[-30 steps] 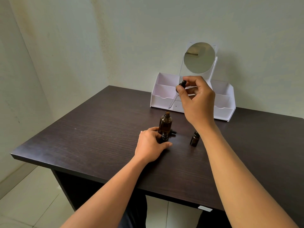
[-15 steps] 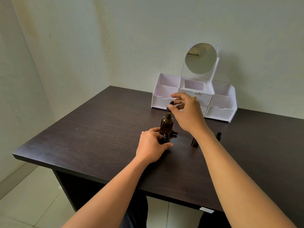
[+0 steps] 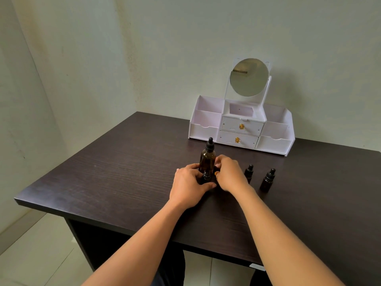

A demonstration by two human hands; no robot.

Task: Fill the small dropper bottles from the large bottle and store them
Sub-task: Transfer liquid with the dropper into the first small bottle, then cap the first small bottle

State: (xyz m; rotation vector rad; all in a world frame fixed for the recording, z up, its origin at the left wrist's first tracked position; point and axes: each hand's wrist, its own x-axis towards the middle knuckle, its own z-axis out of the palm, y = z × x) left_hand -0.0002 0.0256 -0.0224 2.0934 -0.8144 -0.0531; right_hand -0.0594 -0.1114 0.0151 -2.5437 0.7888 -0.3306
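The large amber bottle (image 3: 207, 161) stands mid-table with its black dropper cap (image 3: 210, 143) seated on top. In front of it, my left hand (image 3: 188, 186) grips an uncapped small dropper bottle (image 3: 206, 176) standing on the table. My right hand (image 3: 231, 174) is down beside the large bottle's base, its fingers pinching a small dropper cap (image 3: 216, 172) that is mostly hidden. Two capped small bottles (image 3: 249, 173) (image 3: 268, 180) stand upright to the right of my right hand.
A white organizer (image 3: 206, 120) with open side compartments, two gold-knobbed drawers (image 3: 241, 126) and a round mirror (image 3: 249, 77) stands at the back against the wall. The dark table (image 3: 115, 174) ends at a front edge near me and a left edge over tiled floor.
My right hand brought the large dropper down, seated it in the large bottle, then dropped to the table beside the bottle's base. My left hand stayed on the small bottle.
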